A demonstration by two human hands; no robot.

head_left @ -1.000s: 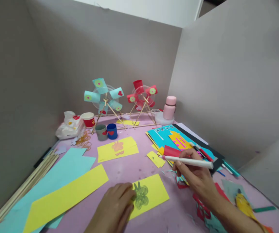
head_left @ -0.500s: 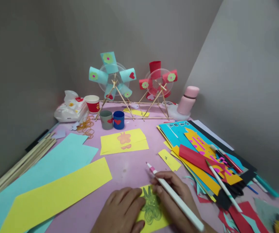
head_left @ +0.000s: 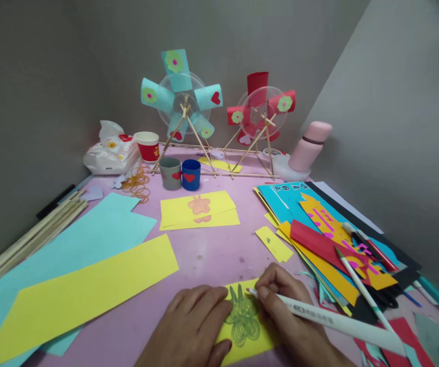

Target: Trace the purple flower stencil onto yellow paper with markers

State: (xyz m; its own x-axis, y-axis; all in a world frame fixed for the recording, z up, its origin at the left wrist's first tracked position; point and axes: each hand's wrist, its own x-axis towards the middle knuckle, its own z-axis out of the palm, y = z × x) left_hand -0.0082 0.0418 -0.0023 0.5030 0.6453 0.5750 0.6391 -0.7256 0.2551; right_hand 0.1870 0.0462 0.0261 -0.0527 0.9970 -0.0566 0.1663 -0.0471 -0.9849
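Observation:
My right hand (head_left: pixel 290 303) pinches a white marker pen (head_left: pixel 334 318) with a small pink tip. That tip is close above a yellow paper (head_left: pixel 267 341); whether it touches cannot be made out. A green butterfly drawing (head_left: pixel 243 318) is on this paper, just left of the pen tip. Lying flat with its fingers over the paper's left edge, my left hand (head_left: pixel 194 326) holds nothing. Beyond my hands lie yellow papers with an orange butterfly drawing (head_left: pixel 199 205), and a small yellow slip (head_left: pixel 274 243) is to the right.
At the back stand two stick-framed wheels, one light blue (head_left: pixel 183 97), one red (head_left: pixel 259 112). A pink flask (head_left: pixel 311 146), grey (head_left: pixel 170 174) and blue (head_left: pixel 191 176) paper cups are nearer. Coloured sheets (head_left: pixel 282 199) pile at right; a long yellow strip (head_left: pixel 85 295) lies left.
My right hand has turned the pen from pointing up and away to lying nearly level, its tip now down by the butterfly's antennae. My left hand stays on the paper. The view has shifted slightly.

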